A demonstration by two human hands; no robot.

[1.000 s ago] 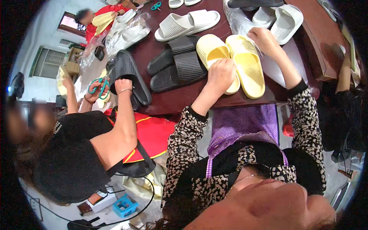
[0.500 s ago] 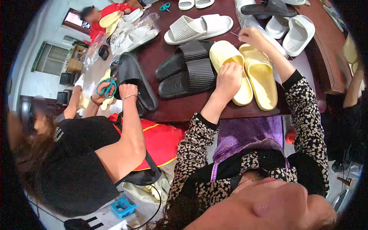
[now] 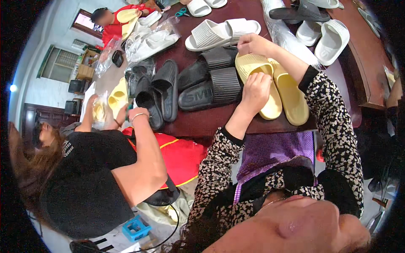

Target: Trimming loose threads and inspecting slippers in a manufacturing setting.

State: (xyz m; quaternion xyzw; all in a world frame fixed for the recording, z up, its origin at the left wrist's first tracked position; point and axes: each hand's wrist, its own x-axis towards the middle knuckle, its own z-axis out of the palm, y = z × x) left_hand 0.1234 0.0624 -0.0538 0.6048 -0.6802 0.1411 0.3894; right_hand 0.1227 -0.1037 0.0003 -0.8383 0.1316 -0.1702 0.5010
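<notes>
A pair of pale yellow slides lies at the table's near edge in front of me. My left hand (image 3: 257, 91) is closed, its fingertips pressed together at the strap edge of the left yellow slide (image 3: 249, 64). Over the toe of that same slide, my right hand (image 3: 254, 44) is held in a pinch; whatever lies between its fingers is too small to make out. The other yellow slide (image 3: 294, 101) rests alongside, partly under my right forearm. A black pair (image 3: 202, 95) sits just left of my hands, and a light grey pair (image 3: 212, 37) lies beyond them.
A co-worker's hand (image 3: 137, 114) is at the left beside more black slides (image 3: 168, 90). White slides (image 3: 332, 43) and a dark grey slide (image 3: 297, 14) are at the right, near a clear plastic wrap (image 3: 284, 31). Teal scissors (image 3: 182, 12) lie at the back.
My right hand has moved left, from beside the yellow pair to over the left slide's toe. The co-worker's black slides now lie side by side, and the scissors there are mostly hidden.
</notes>
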